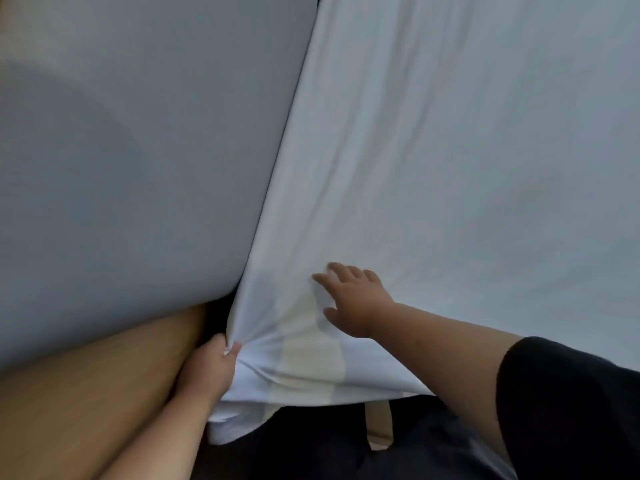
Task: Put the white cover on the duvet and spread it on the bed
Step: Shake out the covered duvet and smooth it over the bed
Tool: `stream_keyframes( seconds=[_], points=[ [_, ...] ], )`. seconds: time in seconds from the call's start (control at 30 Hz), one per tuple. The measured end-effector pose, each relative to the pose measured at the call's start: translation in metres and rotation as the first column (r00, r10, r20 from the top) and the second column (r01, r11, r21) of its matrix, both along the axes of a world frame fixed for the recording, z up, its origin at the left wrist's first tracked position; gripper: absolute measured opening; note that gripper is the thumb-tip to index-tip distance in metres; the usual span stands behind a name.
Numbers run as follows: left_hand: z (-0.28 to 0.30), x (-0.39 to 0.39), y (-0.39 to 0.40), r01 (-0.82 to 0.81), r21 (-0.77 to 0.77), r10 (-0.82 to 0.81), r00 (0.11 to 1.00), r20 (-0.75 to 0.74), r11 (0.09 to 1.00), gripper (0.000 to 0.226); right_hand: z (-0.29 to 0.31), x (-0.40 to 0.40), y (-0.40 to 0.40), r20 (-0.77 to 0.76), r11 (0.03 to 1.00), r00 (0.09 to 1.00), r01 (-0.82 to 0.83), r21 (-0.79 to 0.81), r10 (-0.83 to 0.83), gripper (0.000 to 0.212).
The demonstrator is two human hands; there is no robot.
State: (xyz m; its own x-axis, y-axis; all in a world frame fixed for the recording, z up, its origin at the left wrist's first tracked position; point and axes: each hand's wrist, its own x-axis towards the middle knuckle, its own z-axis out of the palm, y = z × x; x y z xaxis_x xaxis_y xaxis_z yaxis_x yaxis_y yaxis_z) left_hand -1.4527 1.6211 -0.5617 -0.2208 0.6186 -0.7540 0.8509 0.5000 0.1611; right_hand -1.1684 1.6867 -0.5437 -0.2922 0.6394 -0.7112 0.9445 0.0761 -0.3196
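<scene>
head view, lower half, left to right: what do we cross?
Wooden floor → left hand gripping the corner of the white cover → yellowish band showing through the fabric → right hand resting flat on the cover → black sleeve.

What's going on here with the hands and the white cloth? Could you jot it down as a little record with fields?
scene: person at a bed corner, seen from above
white cover: spread over the bed, wrinkled near the corner
left hand: grips the cover's bunched corner
right hand: fingers spread, flat on the cover
mattress side: grey, bare, left of the cover
floor: wood-coloured
duvet: cannot tell
</scene>
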Motion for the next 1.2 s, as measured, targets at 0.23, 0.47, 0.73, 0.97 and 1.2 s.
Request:
stream_keyframes(
  seconds=[0.23, 0.47, 0.73, 0.97, 1.2],
  points=[
    [-0.048, 0.035, 0.03, 0.185, -0.667, -0.461, 0.847, -0.264, 0.722, 0.054, -0.028, 0.036, -0.015, 0.012, 0.994, 0.999, 0.052, -0.1, -0.051, 0.063],
    [0.007, 0.209, 0.1, 0.825, -0.22, -0.846, 0.534, 0.002, 0.52, 0.034, -0.035, 0.134, -0.001, -0.002, 0.94, 0.946, 0.323, 0.111, -0.325, 0.06],
    [-0.007, 0.405, 0.212, 0.903, 0.318, -0.925, 0.348, -0.152, 0.287, 0.058, -0.032, 0.303, 0.06, 0.091, 0.8, 0.817, 0.525, 0.292, -0.569, 0.064],
    [-0.061, 0.441, 0.329, 0.91, 0.262, -0.9, 0.38, -0.212, 0.322, 0.064, -0.071, 0.381, 0.108, 0.201, 0.695, 0.677, 0.617, 0.37, -0.708, 0.065],
    [-0.1, 0.257, 0.413, 0.725, 0.371, -0.611, 0.689, -0.391, 0.58, 0.066, -0.112, 0.287, 0.234, 0.114, 0.687, 0.72, 0.585, 0.431, -0.685, 0.063]
  ],
)
